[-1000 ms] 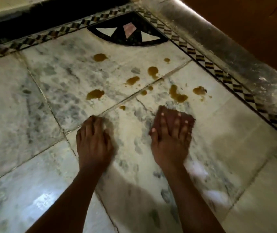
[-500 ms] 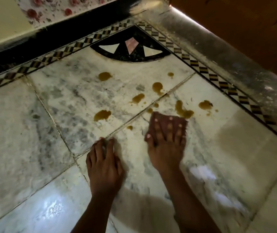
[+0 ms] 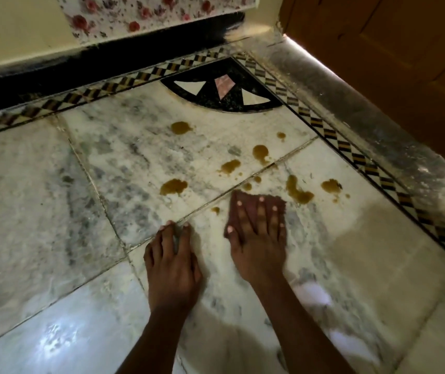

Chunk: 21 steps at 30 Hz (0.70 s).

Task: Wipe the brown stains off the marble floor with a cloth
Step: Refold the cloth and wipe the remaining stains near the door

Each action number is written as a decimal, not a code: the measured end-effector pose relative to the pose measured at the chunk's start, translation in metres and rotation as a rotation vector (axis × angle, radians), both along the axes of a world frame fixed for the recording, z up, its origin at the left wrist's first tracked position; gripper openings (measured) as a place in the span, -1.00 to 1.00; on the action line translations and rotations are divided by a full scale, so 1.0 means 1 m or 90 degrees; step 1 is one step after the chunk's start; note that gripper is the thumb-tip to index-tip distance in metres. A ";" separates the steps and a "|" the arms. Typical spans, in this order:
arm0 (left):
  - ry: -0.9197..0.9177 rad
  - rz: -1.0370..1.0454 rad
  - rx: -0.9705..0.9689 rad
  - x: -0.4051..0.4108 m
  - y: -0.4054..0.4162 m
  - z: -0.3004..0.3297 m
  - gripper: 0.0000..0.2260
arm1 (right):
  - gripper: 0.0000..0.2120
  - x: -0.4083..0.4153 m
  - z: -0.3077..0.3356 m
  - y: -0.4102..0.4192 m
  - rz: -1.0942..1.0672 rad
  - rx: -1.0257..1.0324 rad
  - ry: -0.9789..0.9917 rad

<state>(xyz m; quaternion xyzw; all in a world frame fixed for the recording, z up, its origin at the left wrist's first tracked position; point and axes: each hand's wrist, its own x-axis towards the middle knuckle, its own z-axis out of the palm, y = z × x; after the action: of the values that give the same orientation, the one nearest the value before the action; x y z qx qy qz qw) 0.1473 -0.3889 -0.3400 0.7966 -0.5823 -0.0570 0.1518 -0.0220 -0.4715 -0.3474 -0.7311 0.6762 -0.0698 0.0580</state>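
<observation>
The right hand [image 3: 256, 238], fingers flat on the cloth [image 3: 253, 209] at mid frame, has slid it up to the brown spots [image 3: 298, 191], while the left hand [image 3: 172, 260] stays flat on the floor [image 3: 54, 211], so wiping is about to start.

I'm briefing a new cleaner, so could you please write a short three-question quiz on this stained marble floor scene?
1. True or false: the right hand presses the dark reddish-brown cloth flat on the white marble floor.
2. What does the left hand hold? A) a cloth B) nothing
3. Fill in: the brown stains lie ___ the cloth, toward the black fan-shaped corner inlay.

Key: 1 true; 2 B; 3 beyond
</observation>
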 end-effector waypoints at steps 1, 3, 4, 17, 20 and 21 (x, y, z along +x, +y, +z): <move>0.009 -0.001 -0.002 -0.001 0.001 0.002 -0.47 | -0.37 0.008 0.001 0.009 0.048 -0.010 0.017; 0.047 -0.003 -0.029 0.000 0.001 0.007 -0.49 | -0.37 0.011 0.006 0.046 0.108 -0.037 0.020; 0.081 -0.005 -0.052 0.000 0.000 0.009 -0.49 | -0.36 0.004 0.006 0.066 0.110 -0.042 0.009; -0.024 0.100 -0.017 0.182 0.007 0.009 -0.40 | -0.37 0.100 0.010 0.039 0.173 0.082 0.013; 0.013 0.128 -0.038 0.183 0.005 0.007 -0.43 | -0.38 0.073 0.005 0.061 0.317 0.041 0.014; 0.012 0.133 -0.036 0.183 0.004 0.008 -0.43 | -0.39 0.064 0.006 0.056 0.324 0.042 0.015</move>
<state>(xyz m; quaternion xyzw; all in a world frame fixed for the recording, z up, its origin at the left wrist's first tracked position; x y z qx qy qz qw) 0.3307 -0.3851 -0.3325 0.8477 -0.4962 -0.0323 0.1848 0.0420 -0.4158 -0.3416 -0.8762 0.4731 -0.0223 0.0897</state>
